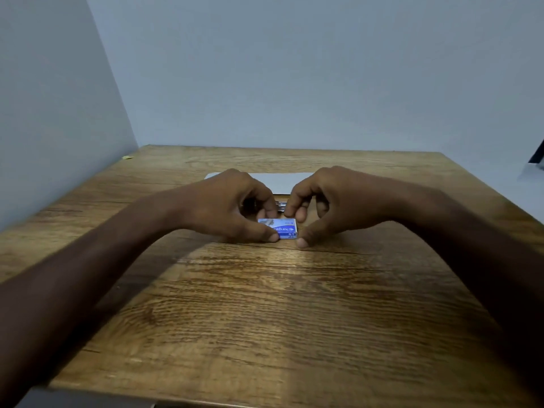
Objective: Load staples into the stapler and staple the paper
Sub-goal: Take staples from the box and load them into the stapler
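A small blue staple box (282, 227) lies on the wooden table (265, 304) at the middle. My left hand (232, 207) pinches its left end between thumb and fingers. My right hand (329, 201) touches its right end, thumb at the near corner and fingertips on the far edge. A bit of the stapler's metal (280, 205) shows between my hands, just behind the box; the rest is hidden. White paper (276, 181) lies flat behind my hands, mostly covered by them.
Grey walls close off the table at the left and back. A tiny yellow scrap (127, 156) lies at the far left corner. A dark object (537, 156) pokes in at the right edge.
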